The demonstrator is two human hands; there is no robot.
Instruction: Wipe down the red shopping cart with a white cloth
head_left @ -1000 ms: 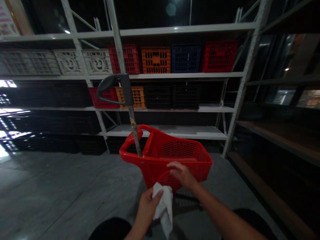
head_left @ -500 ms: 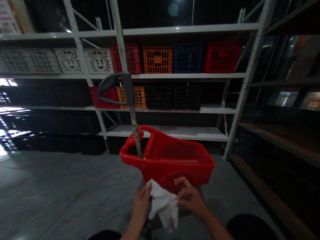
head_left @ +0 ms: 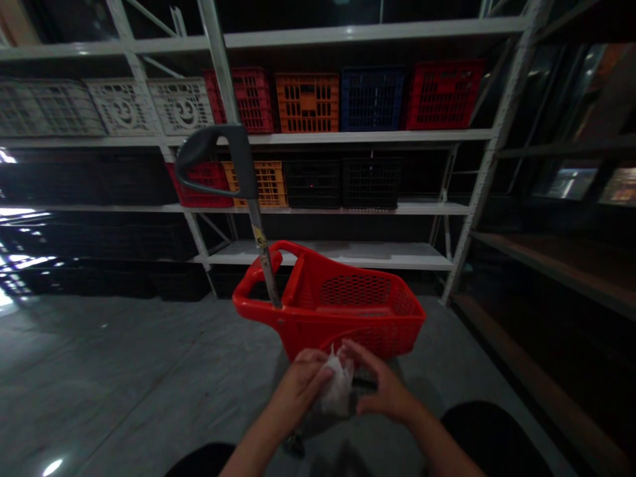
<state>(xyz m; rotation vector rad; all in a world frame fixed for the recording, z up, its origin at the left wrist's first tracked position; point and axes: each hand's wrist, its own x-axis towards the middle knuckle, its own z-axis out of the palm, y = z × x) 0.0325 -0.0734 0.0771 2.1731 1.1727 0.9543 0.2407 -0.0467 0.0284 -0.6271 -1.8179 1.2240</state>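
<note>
A white cloth (head_left: 336, 392), bunched up and a little blurred, hangs in front of me at the lower middle. My left hand (head_left: 301, 383) is closed on its upper left part, thumb pressed over it. On the other side, my right hand (head_left: 386, 384) is curved with thumb and fingers apart. Its fingertips are at the top of the cloth; I cannot tell whether they touch it. Just beyond both hands stands a red plastic shopping cart (head_left: 318, 322) with mesh sides, and a metal pole with a dark grey handle (head_left: 247, 162) rises at its left end.
Behind the cart, a white metal rack (head_left: 368, 138) carries red, orange, blue, white and black plastic crates. A dark shelf (head_left: 536, 271) runs along the right. Grey concrete floor (head_left: 124, 371) stretches out at left. My dark-clad knees show at the bottom edge.
The cloth, spread between both hands before, is now bunched up. My left hand has moved right and up with it. My right hand's thumb and fingers have spread apart. The view has tilted slightly downward.
</note>
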